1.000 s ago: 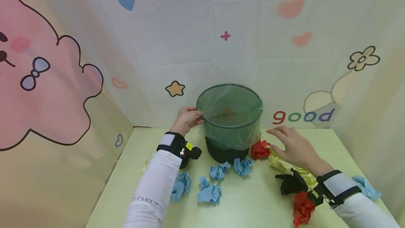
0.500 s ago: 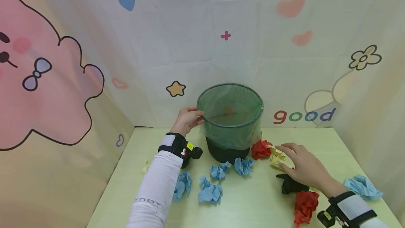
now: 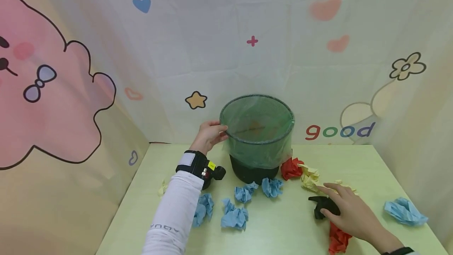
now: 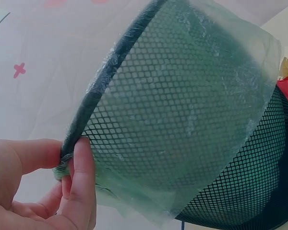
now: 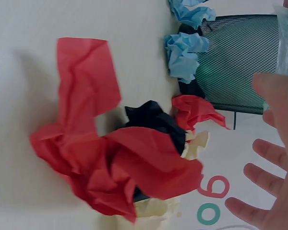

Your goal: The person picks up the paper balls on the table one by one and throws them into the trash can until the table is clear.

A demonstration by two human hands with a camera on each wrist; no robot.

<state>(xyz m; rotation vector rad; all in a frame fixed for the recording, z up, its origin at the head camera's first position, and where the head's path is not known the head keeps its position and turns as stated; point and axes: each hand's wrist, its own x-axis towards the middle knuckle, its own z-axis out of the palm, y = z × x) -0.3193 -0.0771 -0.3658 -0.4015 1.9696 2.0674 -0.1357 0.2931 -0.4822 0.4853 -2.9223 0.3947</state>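
My left hand (image 3: pixel 209 136) pinches the left rim of a black mesh waste bin (image 3: pixel 252 173), thumb on one side and fingers on the other. A thin green bin liner (image 4: pixel 197 100) folds over that rim and hangs down outside. On the right, my right hand (image 3: pixel 355 212) hovers with spread fingers, holding nothing. Beneath it are a black crumpled paper (image 3: pixel 321 207) and a red crumpled paper (image 3: pixel 339 240), partly hidden by the hand. The right wrist view shows this red paper (image 5: pixel 86 158) large, apart from the fingers.
Blue crumpled papers (image 3: pixel 235 216) lie before the bin, another blue one (image 3: pixel 406 211) by the right edge. A red ball (image 3: pixel 291 168) and a yellow one (image 3: pixel 310 178) lie right of the bin. A printed curtain (image 3: pixel 198 42) closes off the table's back.
My right hand has drawn back toward me and to the right, from above the yellow paper to over the black and red papers. My left hand stays on the bin rim.
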